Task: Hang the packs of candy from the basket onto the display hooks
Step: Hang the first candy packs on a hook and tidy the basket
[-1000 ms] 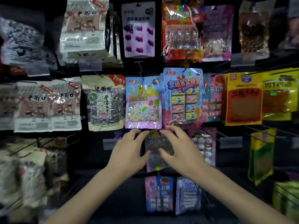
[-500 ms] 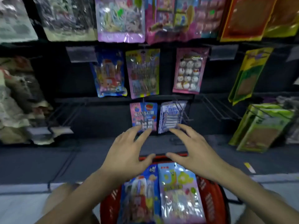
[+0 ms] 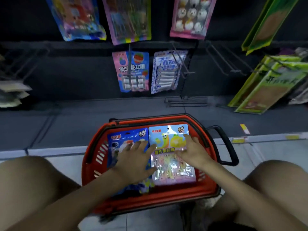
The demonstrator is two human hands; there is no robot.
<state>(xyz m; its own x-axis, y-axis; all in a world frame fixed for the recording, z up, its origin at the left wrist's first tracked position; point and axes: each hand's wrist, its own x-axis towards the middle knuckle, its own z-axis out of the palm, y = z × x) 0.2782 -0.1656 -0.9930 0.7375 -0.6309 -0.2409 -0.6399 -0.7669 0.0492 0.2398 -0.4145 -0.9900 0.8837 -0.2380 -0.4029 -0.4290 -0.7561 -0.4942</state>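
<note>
Both hands are down in the red basket, which sits on the floor between the person's knees. The left hand lies flat, fingers spread, on the blue astronaut pack. The right hand rests just as loosely on the yellow-and-pink candy pack. Neither hand has closed round anything.

The two packs lie edge to edge and look glossy, so lifting one by a flat palm would probably let it slide, or drag its neighbour along. A pinch at the top edge seems safer. The small hang-hole near the pack's top edge has to meet a hook tip squarely, or the film may tear or the pack may drop.

Bare wire hooks jut out toward the person, to the right of the white-and-blue pack hanging on the lowest row, and their tips could catch a wrist. Open floor lies between the basket's far rim and that row. The knees and the black handle narrow the way out at the sides.
</note>
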